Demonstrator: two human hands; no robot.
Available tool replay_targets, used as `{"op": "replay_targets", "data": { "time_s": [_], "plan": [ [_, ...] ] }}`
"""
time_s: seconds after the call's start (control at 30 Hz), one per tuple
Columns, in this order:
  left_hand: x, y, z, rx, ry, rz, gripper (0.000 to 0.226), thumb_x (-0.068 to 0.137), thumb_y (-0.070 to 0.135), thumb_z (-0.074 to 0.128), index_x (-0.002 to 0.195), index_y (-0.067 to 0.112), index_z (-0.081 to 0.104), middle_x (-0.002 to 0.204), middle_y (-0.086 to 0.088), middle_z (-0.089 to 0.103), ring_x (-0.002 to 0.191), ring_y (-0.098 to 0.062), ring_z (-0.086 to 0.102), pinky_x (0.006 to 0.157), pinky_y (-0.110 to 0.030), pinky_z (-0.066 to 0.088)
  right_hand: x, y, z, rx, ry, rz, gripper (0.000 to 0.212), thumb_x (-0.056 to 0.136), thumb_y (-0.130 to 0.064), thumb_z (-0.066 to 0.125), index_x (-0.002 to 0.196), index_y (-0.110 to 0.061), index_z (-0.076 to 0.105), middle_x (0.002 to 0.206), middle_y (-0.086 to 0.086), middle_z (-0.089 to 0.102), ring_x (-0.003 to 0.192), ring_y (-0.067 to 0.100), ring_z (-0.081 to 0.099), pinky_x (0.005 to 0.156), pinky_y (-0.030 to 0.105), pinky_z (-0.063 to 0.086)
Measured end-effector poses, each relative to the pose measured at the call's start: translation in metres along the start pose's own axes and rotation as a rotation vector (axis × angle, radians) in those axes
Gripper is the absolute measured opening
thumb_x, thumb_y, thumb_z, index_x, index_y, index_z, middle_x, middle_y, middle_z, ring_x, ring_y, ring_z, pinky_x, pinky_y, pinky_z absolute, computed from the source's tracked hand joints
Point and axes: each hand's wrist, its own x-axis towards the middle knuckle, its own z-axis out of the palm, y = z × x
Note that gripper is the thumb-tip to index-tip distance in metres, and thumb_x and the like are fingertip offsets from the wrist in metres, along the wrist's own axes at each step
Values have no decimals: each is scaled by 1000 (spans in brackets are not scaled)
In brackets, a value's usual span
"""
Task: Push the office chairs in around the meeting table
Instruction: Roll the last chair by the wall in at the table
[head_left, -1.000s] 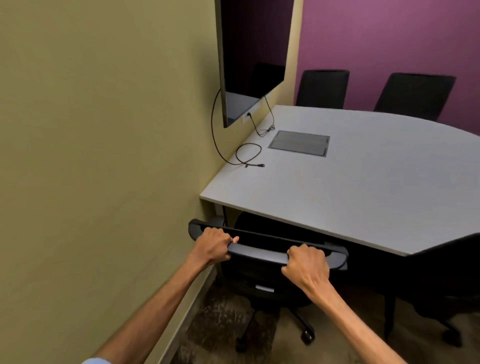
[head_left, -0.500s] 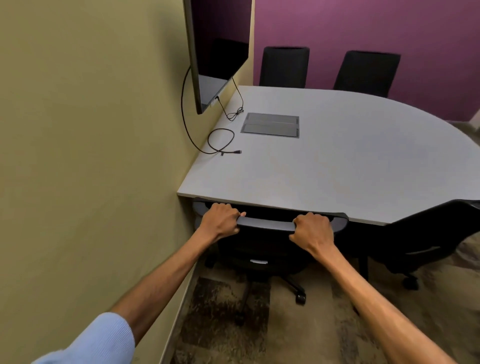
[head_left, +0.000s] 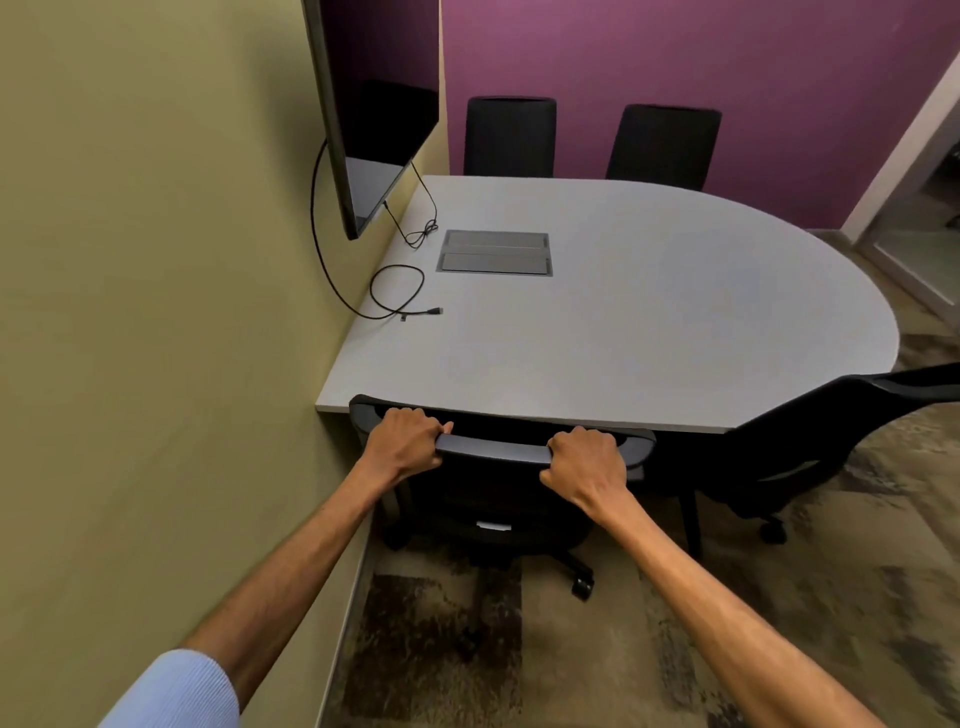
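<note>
Both hands, left hand (head_left: 402, 441) and right hand (head_left: 584, 465), gripped the chair (head_left: 493, 449) backrest at the table (head_left: 623, 338) edge. Pushing harder might have pinched knuckles there.

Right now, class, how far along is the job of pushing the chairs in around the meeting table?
Done: two far chairs stand close against the table. In hand: the left hand and right hand grip the top rail of the near chair, its back at the table's edge. Left: the chair on the right stands angled and out from the table.
</note>
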Motion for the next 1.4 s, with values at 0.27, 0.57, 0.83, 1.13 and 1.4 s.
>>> {"op": "replay_targets", "data": {
  "time_s": [0.27, 0.57, 0.83, 1.13, 1.4],
  "plan": [
    [48, -11, 1, -61, 27, 9, 37, 94, 33, 48, 74, 11, 70, 63, -11, 64, 61, -34, 61, 55, -32, 29, 47, 17, -7, -43, 41, 26, 14, 63, -27, 58, 58, -14, 58, 45, -2, 40, 40, 19, 36, 45, 28, 23],
    [77, -5, 13, -130, 23, -12, 40, 96, 30, 47, 67, 7, 63, 61, -14, 62, 57, -36, 59, 56, -33, 32, 78, 36, 6, -38, 14, 55, 16, 61, -27, 59, 53, -14, 58, 43, 0, 45, 39, 18, 35, 48, 28, 30],
    [113, 0, 13, -122, 20, -20, 36, 94, 29, 50, 74, 7, 69, 58, -12, 61, 53, -34, 56, 54, -32, 32, 114, 65, 2, -54, 12, 32, 18, 65, -32, 60, 56, -19, 51, 47, -5, 37, 47, 22, 41, 51, 29, 26],
    [104, 2, 7, -160, -40, -67, 30, 76, 41, 51, 62, 15, 51, 49, -1, 46, 47, -27, 49, 48, -27, 26, 111, 58, 7, 32, 12, 42, 12, 63, -31, 54, 61, -20, 52, 51, -5, 47, 52, 22, 49, 49, 29, 25],
    [75, 25, -11, -230, 230, -105, 83, 73, 85, 45, 117, 15, 50, 113, -8, 56, 103, -25, 52, 89, -43, 38, 65, 59, 2, 211, 306, 63, 66, 77, -67, 49, 126, -23, 48, 123, 4, 52, 117, 22, 43, 103, 44, 28]
  ]
}}
